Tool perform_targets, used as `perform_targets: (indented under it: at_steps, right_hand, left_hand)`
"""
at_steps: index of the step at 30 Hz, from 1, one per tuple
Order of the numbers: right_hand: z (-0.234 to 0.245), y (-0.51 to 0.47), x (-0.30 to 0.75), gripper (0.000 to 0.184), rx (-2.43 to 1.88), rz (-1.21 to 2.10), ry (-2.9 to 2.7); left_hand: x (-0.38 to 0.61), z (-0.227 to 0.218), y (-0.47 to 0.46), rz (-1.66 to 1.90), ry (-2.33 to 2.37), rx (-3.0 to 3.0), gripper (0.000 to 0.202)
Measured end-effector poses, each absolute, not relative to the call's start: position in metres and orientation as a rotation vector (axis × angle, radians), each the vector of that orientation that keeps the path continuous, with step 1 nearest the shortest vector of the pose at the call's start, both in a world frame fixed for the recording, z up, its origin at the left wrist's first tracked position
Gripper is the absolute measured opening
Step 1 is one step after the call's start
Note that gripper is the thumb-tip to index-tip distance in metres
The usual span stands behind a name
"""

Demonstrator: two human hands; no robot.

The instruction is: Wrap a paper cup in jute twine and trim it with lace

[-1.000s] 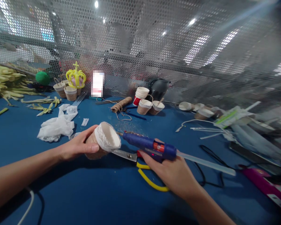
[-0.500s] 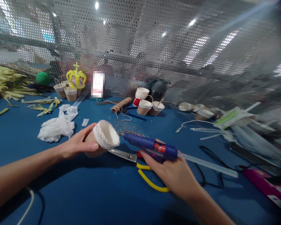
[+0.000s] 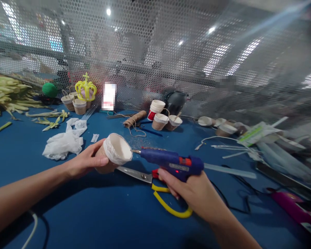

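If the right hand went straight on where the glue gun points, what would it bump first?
Probably the cup in the left hand. The glue gun in the right hand points at it, but I can't tell whether they already touch.

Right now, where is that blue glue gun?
In the head view, the blue glue gun is just right of centre, held in the right hand above the scissors, its nozzle near the cup in the left hand.
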State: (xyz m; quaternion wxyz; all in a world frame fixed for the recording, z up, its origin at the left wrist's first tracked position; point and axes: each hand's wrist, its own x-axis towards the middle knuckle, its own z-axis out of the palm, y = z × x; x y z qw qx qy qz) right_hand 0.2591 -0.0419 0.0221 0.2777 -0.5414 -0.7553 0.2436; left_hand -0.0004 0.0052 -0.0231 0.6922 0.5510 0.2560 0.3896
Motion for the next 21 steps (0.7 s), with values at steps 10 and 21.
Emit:
perform_targets:
  at_steps: [10, 21]
  right_hand:
    - [0.007, -0.031, 0.248, 0.025, -1.150, 1.627, -1.220]
    - [-0.001, -0.026, 0.244, 0.024, -0.996, 1.840, -1.051]
  left_hand:
    - [0.005, -0.033, 0.000, 0.747, 0.192, 0.888, 0.044]
    - [0.010, -0.030, -0.007, 0.704, 0.065, 0.778, 0.048]
